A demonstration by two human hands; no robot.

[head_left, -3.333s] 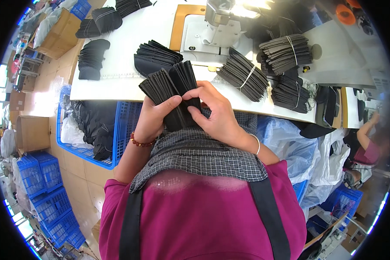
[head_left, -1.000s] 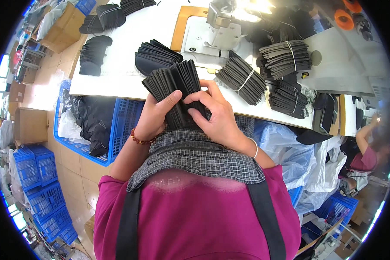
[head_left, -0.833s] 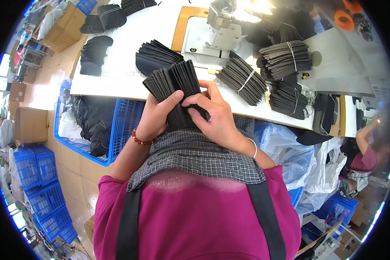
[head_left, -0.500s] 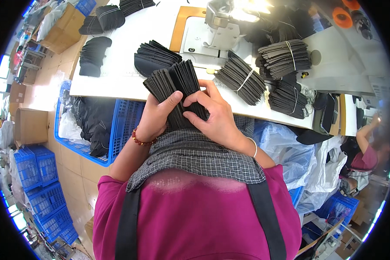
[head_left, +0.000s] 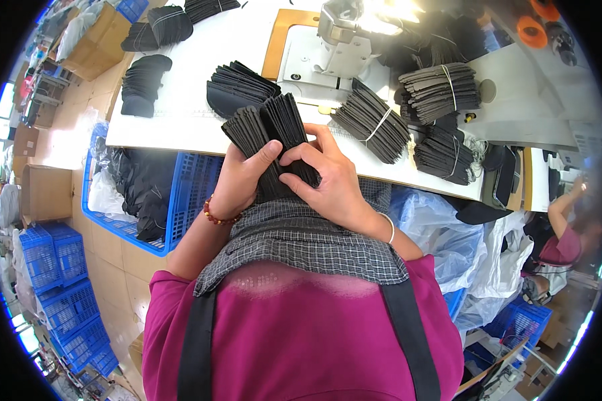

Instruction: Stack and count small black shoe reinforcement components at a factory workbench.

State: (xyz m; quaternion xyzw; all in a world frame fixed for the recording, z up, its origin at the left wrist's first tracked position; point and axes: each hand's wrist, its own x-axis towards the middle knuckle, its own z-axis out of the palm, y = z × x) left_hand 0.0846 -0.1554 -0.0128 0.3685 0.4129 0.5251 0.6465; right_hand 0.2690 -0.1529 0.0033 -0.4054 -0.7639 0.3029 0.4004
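Observation:
Close to my body, at the table's front edge, I hold two stacks of black fabric pieces side by side. My left hand [head_left: 247,172] is closed around the left stack [head_left: 246,131], its thumb lying across the front. Around the right stack [head_left: 287,123] my right hand [head_left: 329,179] is closed, with thumb and forefinger pinching its lower part. The layered edges of both stacks point up and away from me. Just beyond them a loose black stack [head_left: 237,90] lies on the white table [head_left: 187,80]. To the right rests a bundle [head_left: 373,121] tied with a pale band.
A sewing machine [head_left: 344,47] stands at the table's far middle. More tied bundles [head_left: 441,92] lie at the right, other black stacks [head_left: 144,83] at the left. Below the left edge is a blue crate [head_left: 170,247] with black pieces. A co-worker [head_left: 562,244] sits at far right.
My right hand's thumb and forefinger have shifted very slightly on the right stack. Otherwise the hands and stacks keep their places.

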